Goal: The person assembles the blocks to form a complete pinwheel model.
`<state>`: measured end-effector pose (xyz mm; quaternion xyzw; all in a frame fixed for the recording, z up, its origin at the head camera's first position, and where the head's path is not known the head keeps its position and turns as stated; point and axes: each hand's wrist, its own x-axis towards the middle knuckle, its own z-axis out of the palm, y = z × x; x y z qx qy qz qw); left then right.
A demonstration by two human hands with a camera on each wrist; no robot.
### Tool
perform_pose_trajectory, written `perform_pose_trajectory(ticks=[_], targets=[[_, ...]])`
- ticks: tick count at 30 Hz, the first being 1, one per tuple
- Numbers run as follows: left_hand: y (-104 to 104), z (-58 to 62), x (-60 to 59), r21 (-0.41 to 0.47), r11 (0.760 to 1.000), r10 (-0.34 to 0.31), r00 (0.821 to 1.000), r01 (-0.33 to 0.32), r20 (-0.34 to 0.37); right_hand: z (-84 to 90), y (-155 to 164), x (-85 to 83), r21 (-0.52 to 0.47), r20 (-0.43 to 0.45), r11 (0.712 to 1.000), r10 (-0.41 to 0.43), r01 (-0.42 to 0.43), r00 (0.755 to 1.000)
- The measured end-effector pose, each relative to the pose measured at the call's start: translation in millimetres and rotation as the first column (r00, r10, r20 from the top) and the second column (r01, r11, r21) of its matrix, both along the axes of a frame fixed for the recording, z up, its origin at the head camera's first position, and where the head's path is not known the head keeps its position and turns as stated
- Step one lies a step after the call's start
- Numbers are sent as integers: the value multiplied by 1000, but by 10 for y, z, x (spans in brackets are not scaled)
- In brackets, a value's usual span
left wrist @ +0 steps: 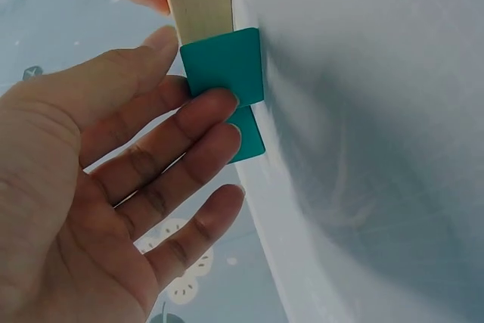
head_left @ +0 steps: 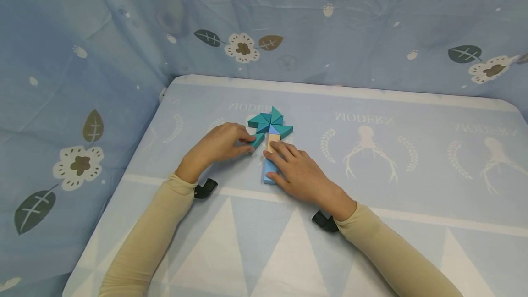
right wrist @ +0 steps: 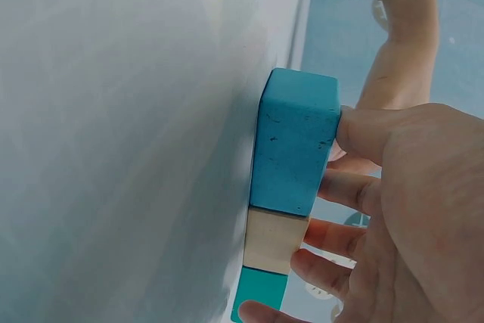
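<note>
My left hand (head_left: pixel 222 143) pinches a teal triangular block (head_left: pixel 257 143) between thumb and fingertips, just left of a tan block (head_left: pixel 274 137). Above it, several teal triangular blocks (head_left: pixel 264 119) and a small periwinkle triangle (head_left: pixel 274 129) lie flat in a pinwheel shape. Below the periwinkle piece, the tan block and a light blue block (head_left: pixel 269 169) line up end to end. My right hand (head_left: pixel 299 173) rests over these two from the right, fingers lightly bent. In the right wrist view, its thumb touches the blue block (right wrist: pixel 295 141) and its fingertips meet the tan block (right wrist: pixel 276 240).
The blocks lie on a table with a pale blue and white patterned cloth (head_left: pixel 392 141). A blue curtain (head_left: pixel 297 54) with flowers and leaves hangs behind and on the left. A black strap piece (head_left: pixel 205 189) sits at the left wrist, another (head_left: pixel 325 222) at the right.
</note>
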<state>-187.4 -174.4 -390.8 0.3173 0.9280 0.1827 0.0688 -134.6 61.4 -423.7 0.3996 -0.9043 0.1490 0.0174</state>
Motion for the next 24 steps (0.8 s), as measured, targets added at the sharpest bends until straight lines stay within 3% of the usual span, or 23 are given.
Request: perform_pose_trajectory(ticks=[11,24], targets=[[21,-4,5,26,998,-57,998,58,-21,4,7,1,4,-2,1000,1,-1,1000],[47,-17,27,31,998,-49,999,49,-2,-2,6,0,-3,-11,1000,5,-5,1000]])
